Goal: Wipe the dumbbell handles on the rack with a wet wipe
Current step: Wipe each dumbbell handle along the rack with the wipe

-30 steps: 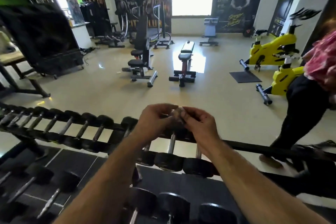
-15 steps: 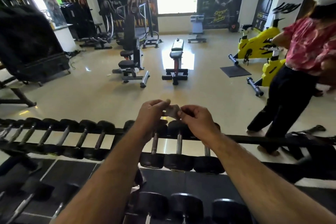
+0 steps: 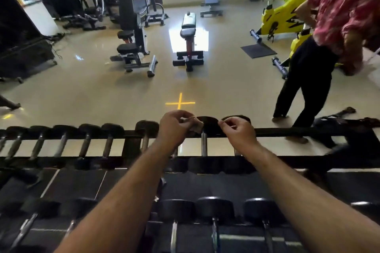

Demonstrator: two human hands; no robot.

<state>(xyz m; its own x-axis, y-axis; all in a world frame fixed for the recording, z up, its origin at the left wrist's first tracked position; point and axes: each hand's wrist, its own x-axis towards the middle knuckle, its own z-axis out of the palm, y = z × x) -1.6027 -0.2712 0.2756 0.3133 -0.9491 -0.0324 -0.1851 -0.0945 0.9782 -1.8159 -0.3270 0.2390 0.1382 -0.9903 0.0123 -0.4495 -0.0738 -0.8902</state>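
A black two-tier rack (image 3: 287, 132) in front of me carries rows of black dumbbells with metal handles. Above the upper tier, my left hand (image 3: 174, 127) pinches a small crumpled wet wipe (image 3: 196, 126), which hangs just over one dumbbell handle (image 3: 204, 144). Slightly to the right, my right hand (image 3: 236, 132) hovers with thumb and fingers curled together; nothing shows in it, and a small gap separates it from the wipe. More dumbbells (image 3: 214, 210) lie on the lower tier under my forearms.
A person in a pink top and black trousers (image 3: 308, 80) stands close beyond the rack's right end. Across the beige floor are a weight bench (image 3: 188, 43), a seated machine (image 3: 133, 51) and yellow exercise bikes (image 3: 281, 18). A yellow cross (image 3: 180, 103) marks the floor.
My hands were together on the wipe; now they have drawn apart, the wipe staying with the left hand. The view has tipped downward, and the person at right has stepped nearer.
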